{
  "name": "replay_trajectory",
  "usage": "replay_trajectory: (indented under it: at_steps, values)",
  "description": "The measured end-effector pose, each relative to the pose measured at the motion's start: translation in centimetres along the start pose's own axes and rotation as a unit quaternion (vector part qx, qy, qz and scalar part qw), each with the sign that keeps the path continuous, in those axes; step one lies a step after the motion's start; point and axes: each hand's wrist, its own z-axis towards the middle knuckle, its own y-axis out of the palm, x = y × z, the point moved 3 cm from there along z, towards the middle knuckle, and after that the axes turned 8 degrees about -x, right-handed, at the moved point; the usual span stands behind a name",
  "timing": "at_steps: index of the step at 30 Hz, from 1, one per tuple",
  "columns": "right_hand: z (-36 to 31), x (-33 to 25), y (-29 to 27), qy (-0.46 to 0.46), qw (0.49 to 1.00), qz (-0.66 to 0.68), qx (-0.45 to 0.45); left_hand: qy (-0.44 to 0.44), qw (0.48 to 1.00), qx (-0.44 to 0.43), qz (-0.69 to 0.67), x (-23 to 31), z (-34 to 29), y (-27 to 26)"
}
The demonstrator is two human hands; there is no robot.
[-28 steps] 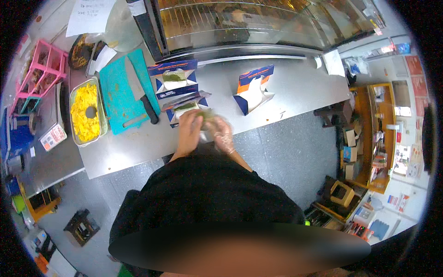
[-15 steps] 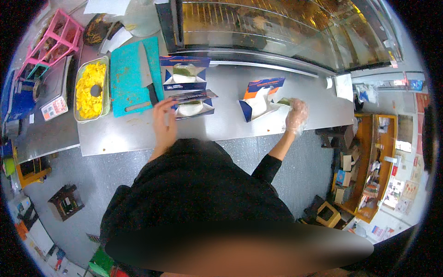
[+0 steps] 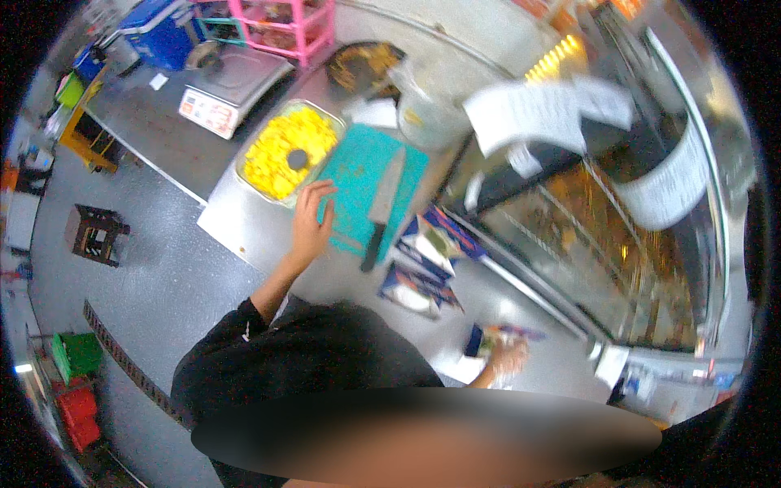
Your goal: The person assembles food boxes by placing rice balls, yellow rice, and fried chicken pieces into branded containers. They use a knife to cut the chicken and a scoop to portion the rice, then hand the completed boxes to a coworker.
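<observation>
My bare left hand (image 3: 312, 224) reaches over the near left edge of a teal cutting board (image 3: 354, 175), close to a clear tray (image 3: 242, 173) of chopped yellow food (image 3: 285, 150). Nothing is in it, and its fingers are apart, slightly bent. On the board lies a kitchen knife (image 3: 388, 195) with a black handle. In a clear plastic glove, my right hand (image 3: 508, 358) is at a blue and white carton (image 3: 474, 342); motion blur hides its fingers. Between my hands stand two more open cartons, a far one (image 3: 435, 246) and a near one (image 3: 411, 293), both with pale contents.
A glass-fronted cabinet (image 3: 602, 252) borders the counter on the right, with paper sheets (image 3: 521, 118) on top. Beyond the tray are a scale (image 3: 236, 85) and a pink rack (image 3: 285, 28). A dark stool (image 3: 95, 234) stands on the floor at left.
My view has swung to the left. My left hand has moved from the near carton to beside the tray and cutting board. My right hand is still by the right-hand carton.
</observation>
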Motion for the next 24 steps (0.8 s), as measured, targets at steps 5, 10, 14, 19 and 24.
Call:
replay_trajectory:
  at_steps: [5,10,14,19,24]
  values:
    - [-4.0,-1.5,-10.0,0.153,0.972,0.156,0.084,0.006,0.994,0.067,0.081,-12.4,13.9,-8.0]
    - [-10.3,-9.8,-21.7,0.112,0.962,0.189,0.163,-0.004,0.991,0.102,0.085,-23.8,34.6,-11.9]
    - [-13.9,-15.3,-27.8,0.089,0.96,0.19,0.187,-0.03,0.961,0.159,0.223,-28.0,48.5,-11.7]
    - [-17.8,-18.3,-31.5,0.097,0.953,0.218,0.186,-0.156,0.959,0.078,0.224,-31.8,59.1,-9.9]
    - [-18.8,-21.5,-33.9,0.067,0.971,0.04,0.225,-0.156,0.961,0.004,0.227,-34.4,63.0,-8.0]
